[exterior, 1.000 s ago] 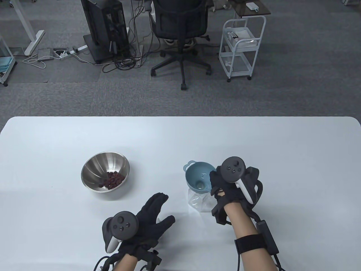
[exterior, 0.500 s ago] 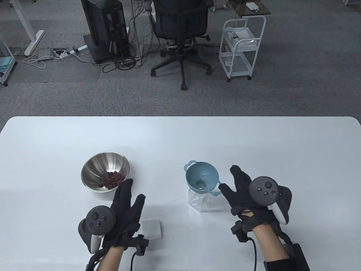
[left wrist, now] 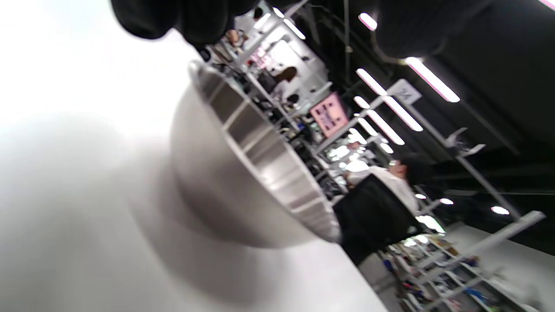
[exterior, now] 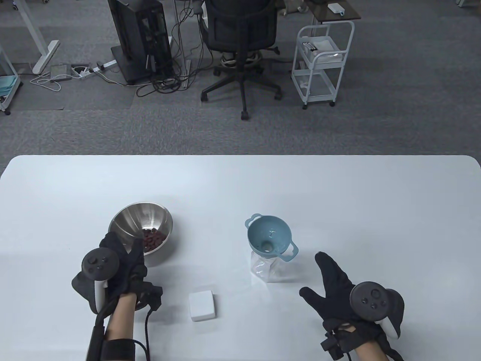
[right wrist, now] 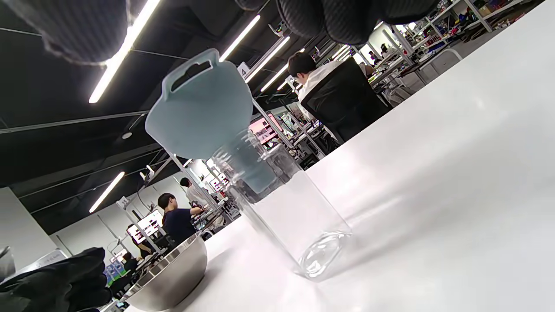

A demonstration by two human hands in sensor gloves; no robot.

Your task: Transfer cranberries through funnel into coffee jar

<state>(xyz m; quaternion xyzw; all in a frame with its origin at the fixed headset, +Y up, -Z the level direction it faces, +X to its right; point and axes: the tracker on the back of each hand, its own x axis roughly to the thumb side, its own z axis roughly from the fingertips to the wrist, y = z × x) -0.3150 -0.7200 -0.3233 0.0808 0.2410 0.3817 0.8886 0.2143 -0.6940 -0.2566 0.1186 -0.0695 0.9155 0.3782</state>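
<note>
On the white table (exterior: 240, 180) a round stainless-steel bowl (exterior: 141, 227) sits at about nine o'clock from the pale blue plastic funnel (exterior: 268, 236), well apart from it. Dark red cranberries (exterior: 152, 240) lie heaped in the bowl's near-right side. The funnel stands with its spout down in the mouth of a clear, square-sided coffee jar (exterior: 271, 267), which rests upright on the table; no berries show in the jar. The left hand (exterior: 122, 263) is at the bowl's six-o'clock rim, its fingers (left wrist: 182, 17) reaching over the edge; whether they grip the rim I cannot tell. The right hand (exterior: 338, 285) lies at about four o'clock from the jar, apart from it, fingers spread wide and holding nothing. A small white square block (exterior: 202, 305) lies on the table at seven o'clock from the jar.
</note>
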